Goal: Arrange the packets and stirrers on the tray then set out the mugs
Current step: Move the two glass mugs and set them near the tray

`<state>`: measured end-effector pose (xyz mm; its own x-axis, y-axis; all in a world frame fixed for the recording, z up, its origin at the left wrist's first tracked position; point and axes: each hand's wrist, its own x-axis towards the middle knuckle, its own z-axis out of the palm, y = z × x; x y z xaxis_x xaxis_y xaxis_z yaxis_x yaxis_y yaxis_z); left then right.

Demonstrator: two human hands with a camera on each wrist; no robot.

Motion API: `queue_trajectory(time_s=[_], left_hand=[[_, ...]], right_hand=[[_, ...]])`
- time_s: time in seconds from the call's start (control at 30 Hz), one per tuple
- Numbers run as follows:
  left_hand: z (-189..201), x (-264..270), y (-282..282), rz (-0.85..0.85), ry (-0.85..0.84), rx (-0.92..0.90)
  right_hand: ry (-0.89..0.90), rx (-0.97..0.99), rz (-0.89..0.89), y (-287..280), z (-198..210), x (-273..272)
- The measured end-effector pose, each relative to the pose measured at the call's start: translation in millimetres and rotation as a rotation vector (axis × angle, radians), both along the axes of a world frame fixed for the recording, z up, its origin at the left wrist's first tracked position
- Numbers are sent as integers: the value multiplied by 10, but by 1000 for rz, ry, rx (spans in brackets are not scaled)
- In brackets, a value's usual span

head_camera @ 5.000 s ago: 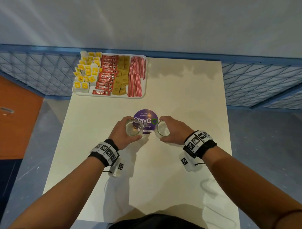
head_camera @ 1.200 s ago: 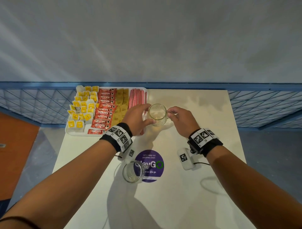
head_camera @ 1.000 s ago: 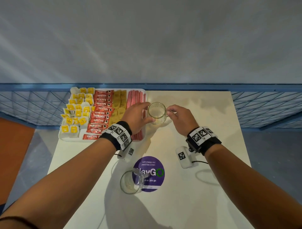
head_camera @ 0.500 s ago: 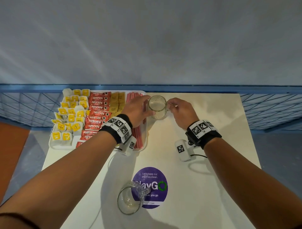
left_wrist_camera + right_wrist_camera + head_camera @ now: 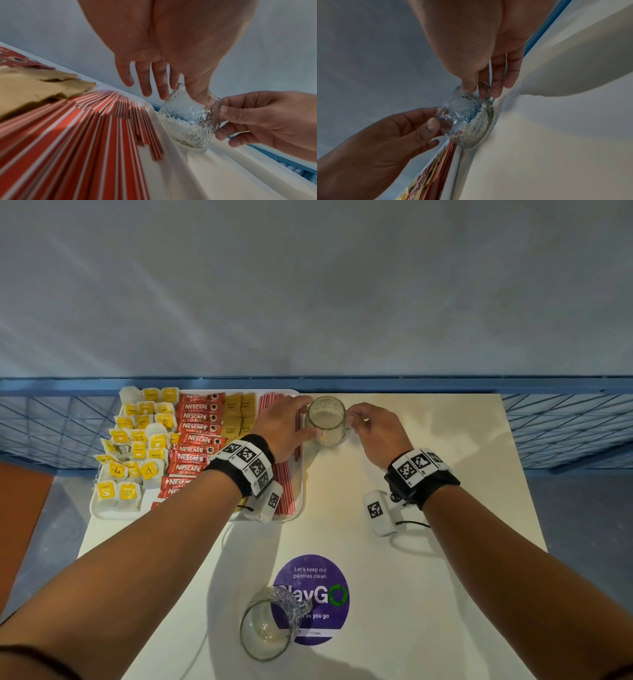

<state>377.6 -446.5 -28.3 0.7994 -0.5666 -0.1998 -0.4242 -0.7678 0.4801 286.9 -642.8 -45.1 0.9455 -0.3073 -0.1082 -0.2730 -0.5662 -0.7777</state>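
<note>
A clear textured glass mug (image 5: 325, 421) stands at the table's far edge, just right of the white tray (image 5: 303, 474). My left hand (image 5: 303, 419) grips its left side, thumb on the front wall (image 5: 433, 125). My right hand (image 5: 359, 422) pinches the handle on its right side (image 5: 223, 119). In the left wrist view the mug (image 5: 187, 121) has its base down on the table beside the tray rim. A second glass mug (image 5: 265, 631) stands alone near the front. The tray holds yellow tea bags (image 5: 137, 440), red Nescafe packets (image 5: 197, 436), brown sugar packets (image 5: 238, 416) and red-striped stirrers (image 5: 284, 491).
A round purple sticker (image 5: 318, 594) lies on the white table (image 5: 445, 577), partly under the near mug. A blue railing (image 5: 445, 385) with mesh runs along the table's far edge, in front of a grey wall. My left forearm crosses over the tray's near right corner.
Five seconds ago each hand held one mug at the sticker. Since then both hands have carried one mug to the far edge beside the tray, and the other stays by the sticker.
</note>
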Motion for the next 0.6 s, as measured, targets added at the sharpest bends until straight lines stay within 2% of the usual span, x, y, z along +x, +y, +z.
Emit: queue_trajectory(time_s=[0.4,0.6], left_hand=[[18,27,-38,-12,-16,7],[56,11,26,0,-35,14]], right_hand=[[38,-26,5,-21,13,49],[39,-33,-53,23,129,1]])
